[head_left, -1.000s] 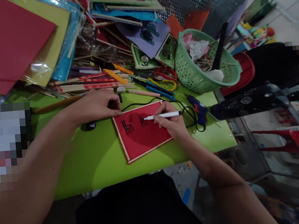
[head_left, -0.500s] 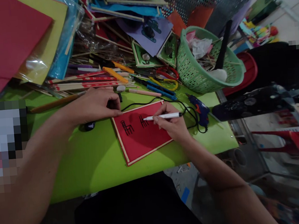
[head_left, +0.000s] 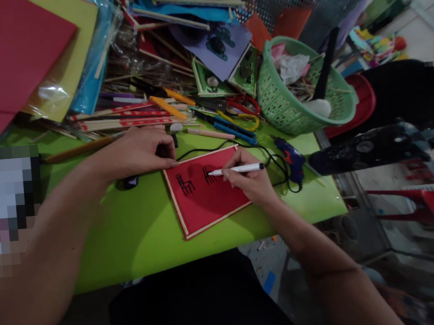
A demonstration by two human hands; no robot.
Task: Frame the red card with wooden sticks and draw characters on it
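Note:
A white marker [head_left: 244, 169] with a black end is pinched in my right hand [head_left: 250, 179], its tip at a black chair-like line drawing on a red card [head_left: 213, 208]. Thin pale wooden strips edge the card, which lies on the green table [head_left: 133, 239]. To the left on the card is another black chair drawing [head_left: 184, 185]. My left hand [head_left: 143, 151] rests on the table with fingers curled, its thumb at the card's upper left corner. Whether anything is under those curled fingers is hidden. A small black object [head_left: 130, 182] lies below the left wrist.
A blue glue gun [head_left: 292, 161] with a black cord lies right of the card. Behind are scissors [head_left: 248, 112], a pink pen [head_left: 211, 134], wrapped sticks [head_left: 131, 122], a green basket [head_left: 283, 102] of scraps and coloured sheets [head_left: 16, 53].
The marker tip has shifted very slightly, and the right chair drawing shows an added stroke. My left hand stays in place at the card's corner.

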